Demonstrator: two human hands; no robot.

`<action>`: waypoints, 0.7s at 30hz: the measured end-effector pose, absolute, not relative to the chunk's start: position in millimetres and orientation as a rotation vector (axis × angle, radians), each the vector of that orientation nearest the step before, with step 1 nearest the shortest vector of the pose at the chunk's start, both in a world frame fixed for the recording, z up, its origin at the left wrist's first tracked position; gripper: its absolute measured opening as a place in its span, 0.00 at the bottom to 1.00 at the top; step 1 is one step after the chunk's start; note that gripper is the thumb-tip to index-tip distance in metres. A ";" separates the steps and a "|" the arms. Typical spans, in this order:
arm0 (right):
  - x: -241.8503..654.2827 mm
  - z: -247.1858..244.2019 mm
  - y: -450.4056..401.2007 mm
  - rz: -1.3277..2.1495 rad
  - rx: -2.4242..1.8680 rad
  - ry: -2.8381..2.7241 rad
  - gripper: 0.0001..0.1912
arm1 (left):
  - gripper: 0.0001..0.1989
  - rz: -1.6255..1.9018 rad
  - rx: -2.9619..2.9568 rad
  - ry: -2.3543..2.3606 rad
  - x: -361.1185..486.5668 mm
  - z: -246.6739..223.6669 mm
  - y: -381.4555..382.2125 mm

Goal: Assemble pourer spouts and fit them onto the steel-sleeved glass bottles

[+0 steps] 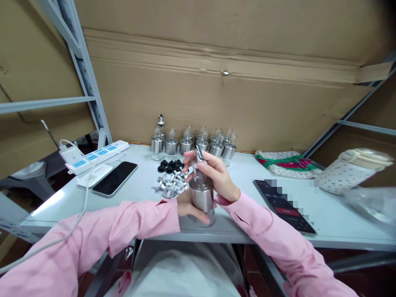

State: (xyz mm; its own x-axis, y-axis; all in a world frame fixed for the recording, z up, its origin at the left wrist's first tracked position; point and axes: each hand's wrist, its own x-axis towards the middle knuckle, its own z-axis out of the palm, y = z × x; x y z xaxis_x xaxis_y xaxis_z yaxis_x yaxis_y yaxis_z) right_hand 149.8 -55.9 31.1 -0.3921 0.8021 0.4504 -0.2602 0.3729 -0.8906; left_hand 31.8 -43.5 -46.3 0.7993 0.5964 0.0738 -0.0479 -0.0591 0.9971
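The bottle stands upright near the front edge of the table, between both hands. The neck and the foot of the spout are largely covered by fingers, so how far it sits in cannot be made out. The left hand is wrapped round the lower body, its palm out of sight; the right hand pinches the spout between thumb and fingers.

The bottle is clear glass with a brushed steel band; the spout is dark and shiny.

Just beyond lie white parts, partly blocked by the left hand, and black stoppers. Similar bottles overlap at the back. A phone lies left; at right, pixel blocks obscure part of a tablet, and the frame cuts off a plastic bag.
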 end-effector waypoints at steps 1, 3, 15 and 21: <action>148.8 30.3 -57.1 1.233 -0.512 -1.577 0.13 | 0.23 0.560 1.537 0.447 32.0 -46.5 -43.9; 147.4 28.0 -59.4 1.188 -0.548 -1.594 0.12 | 0.22 0.561 1.507 0.438 32.4 -47.3 -44.7; 146.7 27.2 -59.0 1.050 -0.678 -1.723 0.14 | 0.24 0.488 1.559 0.445 32.5 -48.5 -42.3; 147.4 27.0 -56.5 1.069 -0.669 -1.675 0.17 | 0.22 0.474 1.537 0.431 32.0 -41.8 -45.6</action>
State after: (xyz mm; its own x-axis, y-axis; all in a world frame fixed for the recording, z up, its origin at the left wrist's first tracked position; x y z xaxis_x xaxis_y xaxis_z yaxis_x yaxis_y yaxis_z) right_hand 147.4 -56.5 27.0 -0.3491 0.8239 0.4465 -0.0578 0.4566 -0.8878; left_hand 32.0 -45.6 -41.8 0.8378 0.5452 0.0297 -0.0221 -0.0206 0.9995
